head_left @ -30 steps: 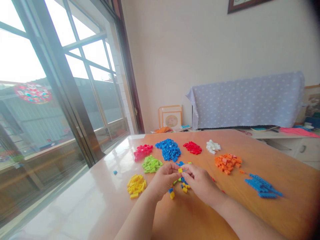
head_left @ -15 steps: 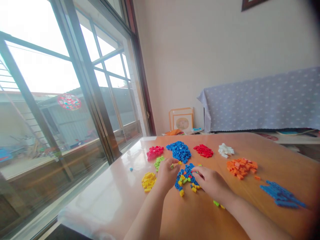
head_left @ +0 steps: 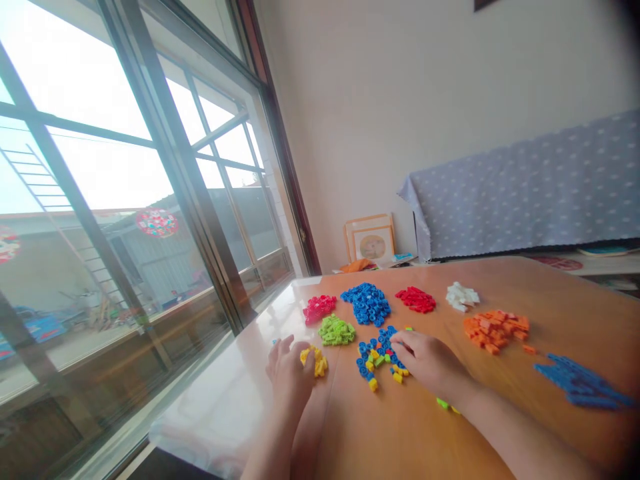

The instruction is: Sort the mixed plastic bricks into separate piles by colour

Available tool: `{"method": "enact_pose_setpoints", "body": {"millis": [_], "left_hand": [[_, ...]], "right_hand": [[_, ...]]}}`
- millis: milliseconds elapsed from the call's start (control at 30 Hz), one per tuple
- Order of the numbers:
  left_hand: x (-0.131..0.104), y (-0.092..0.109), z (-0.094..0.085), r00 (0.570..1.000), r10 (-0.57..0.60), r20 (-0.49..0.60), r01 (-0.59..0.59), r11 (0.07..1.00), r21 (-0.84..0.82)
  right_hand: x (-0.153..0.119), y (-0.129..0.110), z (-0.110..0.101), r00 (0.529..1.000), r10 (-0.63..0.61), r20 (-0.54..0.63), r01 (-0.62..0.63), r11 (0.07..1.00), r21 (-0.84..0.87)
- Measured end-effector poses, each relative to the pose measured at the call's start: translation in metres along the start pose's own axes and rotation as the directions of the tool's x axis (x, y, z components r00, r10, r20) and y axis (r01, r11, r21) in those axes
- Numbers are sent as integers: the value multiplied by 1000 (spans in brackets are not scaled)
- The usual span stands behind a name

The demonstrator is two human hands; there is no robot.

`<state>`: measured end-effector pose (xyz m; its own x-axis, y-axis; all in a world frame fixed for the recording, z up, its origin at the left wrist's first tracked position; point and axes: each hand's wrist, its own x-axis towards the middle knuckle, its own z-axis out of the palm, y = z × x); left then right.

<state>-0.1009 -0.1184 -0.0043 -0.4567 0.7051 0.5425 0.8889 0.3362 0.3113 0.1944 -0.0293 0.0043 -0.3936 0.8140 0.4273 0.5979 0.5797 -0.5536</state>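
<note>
My left hand (head_left: pixel 290 375) is over the left side of the yellow brick pile (head_left: pixel 314 361), its fingers spread and slightly curved, with nothing visible in them. My right hand (head_left: pixel 431 359) is at the right edge of a mixed cluster (head_left: pixel 381 358) of blue round pieces with yellow, green and a few red bits. Its thumb and index finger come together there; whatever is between them is too small to make out. Several green and yellow pieces (head_left: pixel 443 404) lie partly hidden under my right wrist. Above the yellow pile sits a lime green pile (head_left: pixel 337 331).
Farther back are a pinkish red pile (head_left: pixel 320 308), a large blue pile (head_left: pixel 367 303), a red pile (head_left: pixel 415 299) and white pieces (head_left: pixel 461 296). Orange bricks (head_left: pixel 496 329) and long blue pieces (head_left: pixel 580 380) lie to the right. A window (head_left: pixel 165 200) borders the table's left side.
My left hand has moved left from the mixed cluster to the yellow pile, with its fingers spreading, uncovering the lime green pile. My right hand stays by the cluster. The view has shifted slightly.
</note>
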Motion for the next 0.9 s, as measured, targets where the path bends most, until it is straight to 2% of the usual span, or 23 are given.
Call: {"method": "enact_pose_setpoints", "body": {"millis": [200,600,900], "left_hand": [[-4,8,8,998,39,43,-41,998,51],[-8,4,15,995,37,96,-42,998,49],[-12,10,13,985,168,29,-169,984,54]], "right_hand": [[0,0,0,1000,5,-10,-5,1000,21],[-1,-1,0,999,-6,-40,7,999,32],[1,4,8,999,-38,6,38,999,14]]}}
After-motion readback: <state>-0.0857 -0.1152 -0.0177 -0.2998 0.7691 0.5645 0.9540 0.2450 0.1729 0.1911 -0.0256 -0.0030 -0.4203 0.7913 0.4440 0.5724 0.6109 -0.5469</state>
